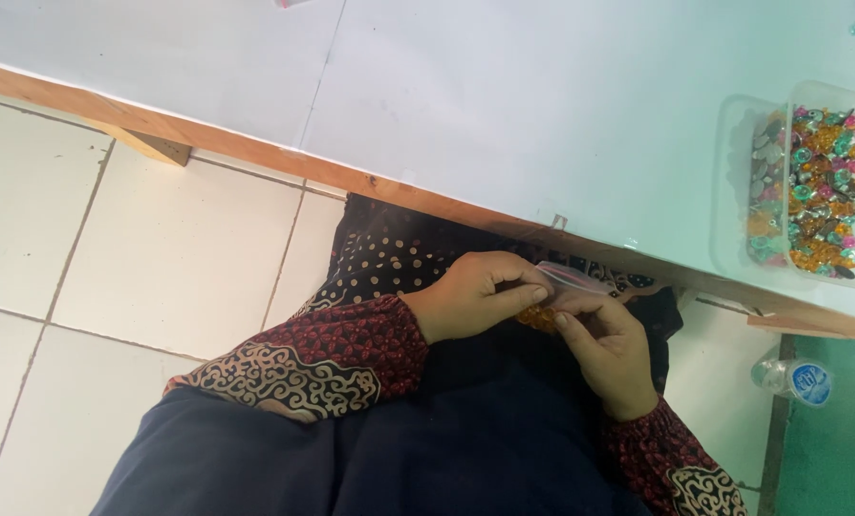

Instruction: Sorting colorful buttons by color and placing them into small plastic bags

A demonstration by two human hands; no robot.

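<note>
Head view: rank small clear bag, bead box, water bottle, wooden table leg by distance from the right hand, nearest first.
From the right hand:
1. Small clear bag, touching its fingers, at the lap.
2. Water bottle, on the floor to the right.
3. Bead box, on the white table, upper right.
4. Wooden table leg, far upper left.

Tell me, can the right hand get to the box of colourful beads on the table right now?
Probably not straight away. The right hand is busy below the table edge, pinching a small clear bag together with the left hand. The bead box sits apart on the white table, with nothing blocking it.
</note>
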